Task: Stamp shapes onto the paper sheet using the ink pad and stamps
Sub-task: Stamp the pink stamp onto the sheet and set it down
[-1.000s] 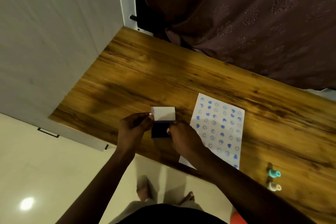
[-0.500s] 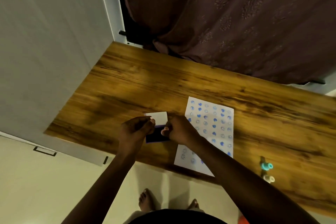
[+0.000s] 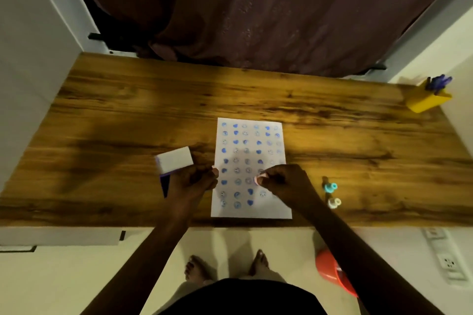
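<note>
A small pink-tipped stamp (image 3: pixel 259 178) is pinched in the grip of the right hand (image 3: pixel 286 184) and pressed, or nearly pressed, onto the paper sheet (image 3: pixel 249 169), which lies flat near the front edge of the wooden desk (image 3: pixel 128 115). A second ago the same hand was seen at the ink pad (image 3: pixel 169 174), off to the left of the sheet; it has since been carried across to the lower right part of the page, which suggests the stamp has just been inked and a fresh print is being laid down. The ink pad is held in the left hand (image 3: pixel 190 181), fingers closed round its dark base, with the white lid hinged open above it; it is now held just beside the sheet's left edge. Rows of blue hearts and smiley faces already cover most of the page, and only a patch at the lower right appears bare, so the job is judged to be close to finished. Two spare stamps, a teal stamp (image 3: pixel 330 186) and a white stamp (image 3: pixel 334 202), are left standing on the desk to the right of the sheet, apart from it. A yellow pen holder (image 3: pixel 427 100) is seen at the desk's far right corner.
</note>
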